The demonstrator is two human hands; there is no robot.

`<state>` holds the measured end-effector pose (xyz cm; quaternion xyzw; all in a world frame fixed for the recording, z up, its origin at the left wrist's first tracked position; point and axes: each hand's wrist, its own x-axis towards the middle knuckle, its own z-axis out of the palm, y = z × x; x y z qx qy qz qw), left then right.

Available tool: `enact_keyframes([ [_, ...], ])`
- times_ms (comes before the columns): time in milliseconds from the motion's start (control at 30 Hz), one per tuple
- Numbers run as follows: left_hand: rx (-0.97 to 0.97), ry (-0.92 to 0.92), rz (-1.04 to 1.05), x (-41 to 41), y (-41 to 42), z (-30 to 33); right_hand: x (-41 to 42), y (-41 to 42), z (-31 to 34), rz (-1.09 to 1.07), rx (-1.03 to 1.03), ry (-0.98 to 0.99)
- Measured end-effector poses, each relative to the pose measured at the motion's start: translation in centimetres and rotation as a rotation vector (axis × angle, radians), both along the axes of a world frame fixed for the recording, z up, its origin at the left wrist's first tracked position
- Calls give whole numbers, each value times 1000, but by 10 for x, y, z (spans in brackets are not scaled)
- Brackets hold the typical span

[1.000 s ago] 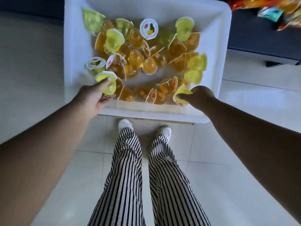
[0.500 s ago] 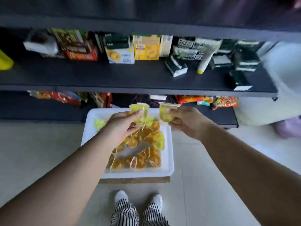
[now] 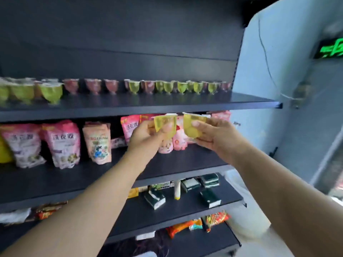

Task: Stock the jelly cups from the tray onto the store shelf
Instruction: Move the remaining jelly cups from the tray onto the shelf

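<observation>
Both bare forearms reach up and forward toward the dark shelving, and each hand carries a cup. The left hand (image 3: 148,138) has its fingers (image 3: 168,127) curled around a yellow jelly cup (image 3: 165,125), thumb across the front, cup upright with its sealed lid on top. Just to the right of that cup, nearly touching it, the right hand (image 3: 217,138) pinches a second yellow jelly cup (image 3: 194,127), thumb on the front wall, the other fingers tucked beneath, this one tipped a little to the left.

Both cups hang in the air just below the front edge of the top shelf (image 3: 148,108), not yet on it. Behind the two cups, one level under that top shelf, pink snack pouches (image 3: 61,143) stand in a row. Lower again, below the pouches, dark green boxes (image 3: 155,198) and a pale tube (image 3: 177,190) lie on another board, with orange packets (image 3: 215,218) lower down.

Up on the top shelf itself, well back from its edge, a line of stocked jelly cups (image 3: 133,87) runs left to right, green and reddish ones mixed, all upright. Right of the shelf, a pale wall carries a green lit sign (image 3: 332,50).
</observation>
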<state>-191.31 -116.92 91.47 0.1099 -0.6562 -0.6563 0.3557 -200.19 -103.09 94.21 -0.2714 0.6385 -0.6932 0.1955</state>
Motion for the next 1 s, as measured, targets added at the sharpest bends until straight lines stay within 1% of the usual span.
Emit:
enact_keyframes([
  [133, -75, 23, -19, -27, 24, 44, -19, 41, 42, -48, -52, 75],
  [200, -111, 8, -31, -47, 38, 62, -36, 66, 55, -74, -89, 77],
  [267, -98, -16, -37, -73, 55, 73, -58, 94, 62, -92, -116, 59],
  [333, -121, -66, -23, -105, 80, 78, -84, 129, 65, -96, -140, 37],
  [400, -126, -101, -37, -137, 110, 77, -111, 165, 62, -104, -117, 43],
  [567, -31, -130, -100, -208, 171, 65, -173, 222, 49, -134, -101, -34],
  [667, -53, -166, -75, -235, 187, 59, -202, 235, 34, -113, -105, -72],
  [767, -11, -161, -62, -264, 193, 61, -232, 238, 26, -106, -130, -104],
  [833, -20, -186, -42, -287, 192, 64, -253, 237, 21, -115, -147, -143],
  [1000, -41, -199, -3, -361, 170, 69, -328, 223, 26, -170, -136, -97],
])
